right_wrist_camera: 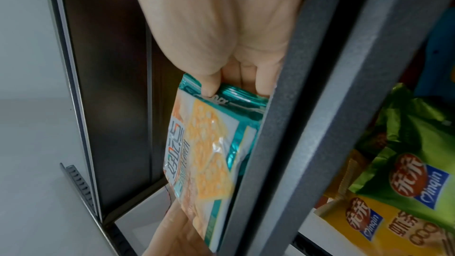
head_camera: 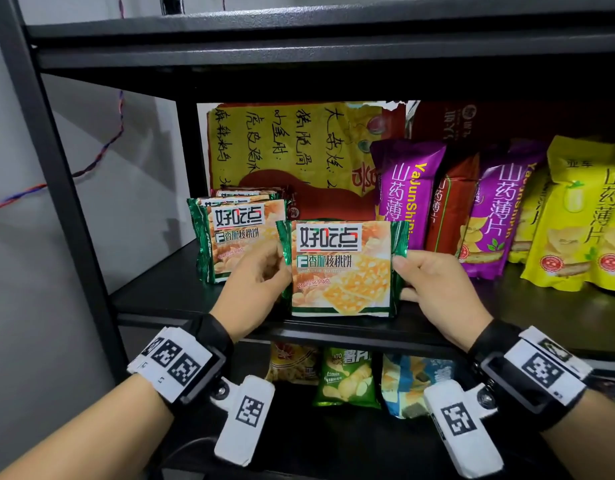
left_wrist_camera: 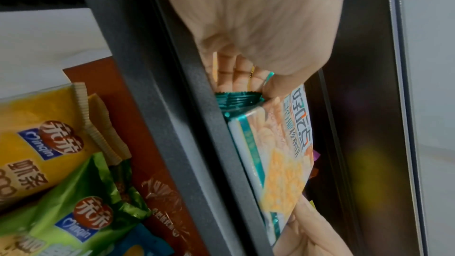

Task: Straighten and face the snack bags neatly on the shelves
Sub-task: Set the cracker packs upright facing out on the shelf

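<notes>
Hands (head_camera: 254,285) (head_camera: 437,285) pinching biscuit pack (head_camera: 340,268) ends, apparently upright on shelf (head_camera: 160,296)

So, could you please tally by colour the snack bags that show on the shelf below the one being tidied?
Yellow bag: 1
Green bag: 1
Blue bag: 1
Total: 3 in plain view; the far right of that shelf is too dark to tell.
</notes>
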### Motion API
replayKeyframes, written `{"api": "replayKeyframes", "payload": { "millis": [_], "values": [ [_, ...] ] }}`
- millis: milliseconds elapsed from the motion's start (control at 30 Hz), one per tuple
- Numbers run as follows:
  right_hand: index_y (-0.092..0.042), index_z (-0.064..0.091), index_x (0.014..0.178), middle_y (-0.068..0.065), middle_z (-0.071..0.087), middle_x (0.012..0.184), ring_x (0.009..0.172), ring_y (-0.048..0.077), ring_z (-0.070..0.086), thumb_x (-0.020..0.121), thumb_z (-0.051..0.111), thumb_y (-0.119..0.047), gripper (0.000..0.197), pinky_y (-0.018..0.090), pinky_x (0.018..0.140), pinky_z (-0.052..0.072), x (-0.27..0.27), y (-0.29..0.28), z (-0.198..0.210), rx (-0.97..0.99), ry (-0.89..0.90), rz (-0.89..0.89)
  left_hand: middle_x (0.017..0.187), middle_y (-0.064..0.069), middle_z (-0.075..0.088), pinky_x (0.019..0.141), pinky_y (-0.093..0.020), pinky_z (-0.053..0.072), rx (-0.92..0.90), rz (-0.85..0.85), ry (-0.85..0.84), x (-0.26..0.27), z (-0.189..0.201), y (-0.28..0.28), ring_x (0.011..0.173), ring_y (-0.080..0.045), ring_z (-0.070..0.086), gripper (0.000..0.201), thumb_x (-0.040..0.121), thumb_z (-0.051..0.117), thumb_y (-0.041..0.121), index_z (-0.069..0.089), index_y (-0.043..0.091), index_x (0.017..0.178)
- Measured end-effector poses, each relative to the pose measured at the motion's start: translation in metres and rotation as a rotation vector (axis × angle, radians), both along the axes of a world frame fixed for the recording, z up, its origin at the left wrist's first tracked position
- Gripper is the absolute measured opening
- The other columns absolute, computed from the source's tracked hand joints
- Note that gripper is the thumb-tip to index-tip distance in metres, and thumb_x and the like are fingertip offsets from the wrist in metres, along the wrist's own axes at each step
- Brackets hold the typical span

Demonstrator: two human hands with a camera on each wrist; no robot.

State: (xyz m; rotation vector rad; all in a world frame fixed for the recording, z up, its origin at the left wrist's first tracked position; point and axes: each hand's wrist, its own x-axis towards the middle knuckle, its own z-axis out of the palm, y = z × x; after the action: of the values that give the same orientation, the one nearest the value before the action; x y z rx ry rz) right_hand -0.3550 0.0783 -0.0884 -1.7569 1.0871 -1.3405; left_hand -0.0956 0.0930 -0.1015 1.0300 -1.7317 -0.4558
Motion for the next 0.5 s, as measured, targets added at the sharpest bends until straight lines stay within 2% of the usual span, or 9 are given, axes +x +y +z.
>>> {"api": "replayKeyframes", "payload": {
  "millis": [67,100,133,167,200,233,333,433,500],
  "values": [
    [0.03,0.041,0.1,0.05,0.041,0.116,0.109,0.063,0.043,0.102,0.05,-0.018,0.048,0.066,0.087,0.049,-0.002,0.002,-0.001,0.009,0.001,-0.013,0.107,-0.024,0.065,0.087,-0.048,0.049,-0.006,-0.01,-0.04,0.001,0.0,0.004,0.096,-0.04,0.06,0.018,0.101,0.053,0.012,0.062,-0.001,0.11],
    [0.029,0.043,0.098,0.048,0.052,0.11,0.102,0.06,0.053,0.101,0.051,-0.018,0.048,0.064,0.086,0.051,-0.002,0.003,-0.002,-0.006,0.011,-0.033,0.103,-0.025,0.064,0.08,-0.045,0.047,-0.007,-0.01,-0.043,0.0,0.0,0.005,0.089,-0.039,0.059,0.021,0.099,0.053,0.015,0.062,-0.002,0.106],
    [0.027,0.047,0.092,0.038,0.063,0.092,0.086,0.051,0.062,0.101,0.052,-0.018,0.046,0.063,0.082,0.053,-0.002,0.003,-0.003,-0.037,0.039,-0.065,0.095,-0.029,0.06,0.072,-0.042,0.042,-0.011,0.004,-0.033,-0.001,-0.001,0.006,0.078,-0.036,0.053,0.02,0.099,0.053,0.015,0.059,-0.004,0.098],
    [0.023,0.049,0.081,0.023,0.057,0.07,0.068,0.036,0.058,0.1,0.053,-0.018,0.046,0.062,0.078,0.054,-0.002,0.003,-0.004,-0.077,0.071,-0.106,0.085,-0.029,0.054,0.067,-0.04,0.037,-0.021,0.035,-0.018,-0.003,-0.003,0.005,0.069,-0.031,0.046,0.018,0.1,0.053,0.012,0.054,-0.003,0.088],
    [0.017,0.048,0.071,0.015,0.043,0.062,0.058,0.027,0.049,0.099,0.055,-0.019,0.046,0.06,0.075,0.055,-0.002,0.002,-0.005,-0.116,0.108,-0.156,0.077,-0.026,0.047,0.065,-0.037,0.034,-0.04,0.087,-0.009,-0.004,-0.005,0.005,0.065,-0.025,0.04,0.021,0.101,0.052,0.008,0.048,0.001,0.081],
    [0.011,0.045,0.064,0.013,0.039,0.058,0.052,0.024,0.048,0.099,0.056,-0.021,0.048,0.057,0.071,0.055,-0.002,0.003,-0.006,-0.154,0.154,-0.206,0.072,-0.019,0.042,0.063,-0.034,0.031,-0.069,0.154,-0.017,-0.005,-0.008,0.004,0.064,-0.018,0.037,0.025,0.101,0.05,0.007,0.043,0.006,0.077],
    [0.004,0.048,0.06,0.019,0.053,0.053,0.053,0.032,0.055,0.099,0.054,-0.024,0.049,0.043,0.067,0.051,-0.001,0.008,-0.007,-0.275,0.264,-0.294,0.069,-0.003,0.034,0.058,-0.027,0.024,-0.173,0.3,-0.087,-0.008,-0.012,0.005,0.062,-0.012,0.027,0.026,0.101,0.048,0.004,0.038,0.007,0.077],
    [0.006,0.051,0.06,0.022,0.056,0.055,0.055,0.033,0.054,0.099,0.054,-0.023,0.048,0.039,0.066,0.048,0.0,0.008,-0.008,-0.295,0.28,-0.292,0.068,-0.01,0.038,0.056,-0.02,0.028,-0.215,0.352,-0.127,-0.008,-0.014,0.005,0.061,-0.013,0.028,0.023,0.101,0.048,0.001,0.04,0.005,0.079],
    [0.005,0.051,0.06,0.019,0.056,0.054,0.048,0.023,0.054,0.099,0.055,-0.021,0.047,0.035,0.061,0.046,-0.001,0.007,-0.009,-0.289,0.288,-0.275,0.065,-0.009,0.04,0.054,-0.019,0.029,-0.221,0.353,-0.141,-0.007,-0.015,0.007,0.057,-0.009,0.029,0.022,0.101,0.049,0.003,0.042,0.005,0.08]
  ]
}}
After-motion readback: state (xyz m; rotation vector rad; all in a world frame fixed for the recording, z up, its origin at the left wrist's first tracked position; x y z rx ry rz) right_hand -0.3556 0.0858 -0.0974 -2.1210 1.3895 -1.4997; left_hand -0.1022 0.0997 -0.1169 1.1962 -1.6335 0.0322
